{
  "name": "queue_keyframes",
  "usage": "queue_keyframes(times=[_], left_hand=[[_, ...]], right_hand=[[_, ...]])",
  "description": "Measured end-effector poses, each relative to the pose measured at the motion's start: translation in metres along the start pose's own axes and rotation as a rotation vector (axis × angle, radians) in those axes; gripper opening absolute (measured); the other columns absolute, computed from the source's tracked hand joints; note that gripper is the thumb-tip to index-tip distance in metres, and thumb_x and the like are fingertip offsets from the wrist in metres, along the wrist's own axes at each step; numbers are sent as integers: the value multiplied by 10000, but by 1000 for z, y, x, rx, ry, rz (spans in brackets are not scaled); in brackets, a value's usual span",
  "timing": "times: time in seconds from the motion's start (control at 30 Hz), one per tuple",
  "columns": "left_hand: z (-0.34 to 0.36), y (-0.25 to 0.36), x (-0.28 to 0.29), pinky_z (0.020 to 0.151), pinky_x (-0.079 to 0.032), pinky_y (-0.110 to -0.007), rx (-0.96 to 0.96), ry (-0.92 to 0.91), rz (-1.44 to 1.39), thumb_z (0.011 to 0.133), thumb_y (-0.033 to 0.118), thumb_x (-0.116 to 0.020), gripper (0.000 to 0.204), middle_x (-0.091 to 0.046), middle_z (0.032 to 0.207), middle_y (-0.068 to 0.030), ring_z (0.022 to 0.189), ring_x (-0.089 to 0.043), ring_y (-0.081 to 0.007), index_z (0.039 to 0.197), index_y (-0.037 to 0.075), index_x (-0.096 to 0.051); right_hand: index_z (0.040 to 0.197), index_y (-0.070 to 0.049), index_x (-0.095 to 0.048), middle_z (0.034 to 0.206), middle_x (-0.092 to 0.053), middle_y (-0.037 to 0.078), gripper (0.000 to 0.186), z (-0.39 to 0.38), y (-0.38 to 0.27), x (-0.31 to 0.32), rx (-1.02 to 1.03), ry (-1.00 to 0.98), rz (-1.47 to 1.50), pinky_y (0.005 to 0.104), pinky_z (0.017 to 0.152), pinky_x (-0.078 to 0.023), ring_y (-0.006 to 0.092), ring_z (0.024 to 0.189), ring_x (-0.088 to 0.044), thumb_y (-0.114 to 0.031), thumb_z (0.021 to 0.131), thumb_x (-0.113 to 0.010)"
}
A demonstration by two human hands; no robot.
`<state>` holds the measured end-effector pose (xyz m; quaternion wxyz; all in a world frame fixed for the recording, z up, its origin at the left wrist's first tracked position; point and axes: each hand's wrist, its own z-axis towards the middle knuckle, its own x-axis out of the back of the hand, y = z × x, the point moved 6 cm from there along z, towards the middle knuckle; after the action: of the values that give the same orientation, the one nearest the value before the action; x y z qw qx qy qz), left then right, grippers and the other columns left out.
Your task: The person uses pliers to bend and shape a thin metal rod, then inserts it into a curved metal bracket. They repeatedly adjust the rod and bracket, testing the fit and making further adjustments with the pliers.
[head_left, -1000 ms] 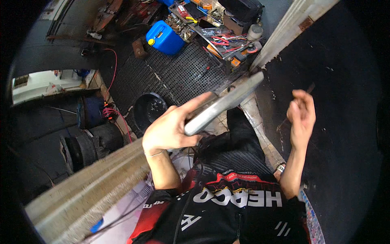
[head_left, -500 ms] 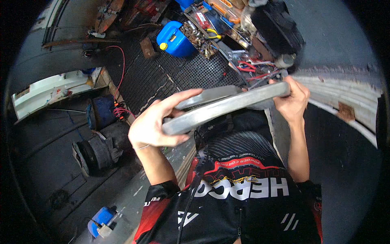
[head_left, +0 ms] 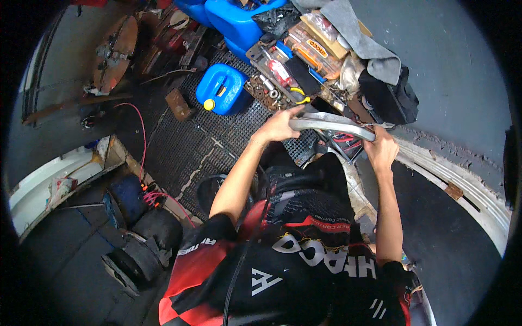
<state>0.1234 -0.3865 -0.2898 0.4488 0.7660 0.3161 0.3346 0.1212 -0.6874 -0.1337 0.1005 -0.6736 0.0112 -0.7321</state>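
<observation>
Both my hands hold a curved, pale grey metal part (head_left: 333, 125) out in front of me, above the mesh floor mat and the tools. It looks like a thick frame or ring seen nearly edge-on; its full shape cannot be made out. My left hand (head_left: 278, 126) is closed round its left end. At the opposite end, the fingers of my right hand (head_left: 383, 148) grip it. Just beyond the part lie red-handled tools (head_left: 348, 142), partly covered by it, and yellow-handled pliers (head_left: 300, 95).
A blue jerrycan (head_left: 222, 91) with a yellow cap stands on the black mesh mat (head_left: 182, 140), beside a brown block (head_left: 179, 104). Sockets, an orange case (head_left: 312, 50), grey cloth (head_left: 365, 46) and a black bag (head_left: 392, 99) crowd the far right. A pink hose (head_left: 143, 146) runs at left.
The metal part has moved away from me and now appears smaller. Both arms are stretched further forward, with both hands still gripping it. The view has shifted, showing more of the far clutter.
</observation>
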Motion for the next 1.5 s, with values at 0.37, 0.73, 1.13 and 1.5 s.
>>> queue_keyframes(times=[0.37, 0.73, 1.13, 1.5], left_hand=[[38, 19, 34, 971, -543, -420, -49, -123, 176, 755, 258, -864, 655, -742, 1141, -249, 1056, -728, -344, 1334, 21, -669], [43, 54, 23, 915, -547, -421, -93, -173, 350, 771, 381, -914, 618, -744, 1051, -216, 995, -722, -327, 1202, -3, -695], [62, 62, 1, 938, -552, -409, 49, -66, 284, 766, 474, -899, 729, -761, 1091, -235, 1031, -747, -319, 1218, -62, -697], [80, 68, -5, 988, -555, -461, -6, 300, 284, 795, 495, -883, 916, -715, 1193, -313, 1136, -718, -394, 1435, -59, -534]], right_hand=[[921, -79, -699, 938, -749, 170, 292, 24, 23, -44, -226, -131, -70, 498, 763, -572, 398, 882, -724, -236, 718, -839], [944, -91, -685, 974, -748, 143, 311, 10, 40, -27, -243, -43, -21, 510, 737, -573, 401, 904, -722, -224, 713, -845], [1010, -43, -677, 1006, -744, 186, 369, 32, 92, -38, -255, -137, 86, 520, 815, -590, 406, 931, -734, -267, 770, -843], [1058, 33, -674, 982, -634, 187, 231, -88, 99, -15, -529, 440, 669, 445, 795, -496, 353, 888, -631, -172, 1056, -567]])
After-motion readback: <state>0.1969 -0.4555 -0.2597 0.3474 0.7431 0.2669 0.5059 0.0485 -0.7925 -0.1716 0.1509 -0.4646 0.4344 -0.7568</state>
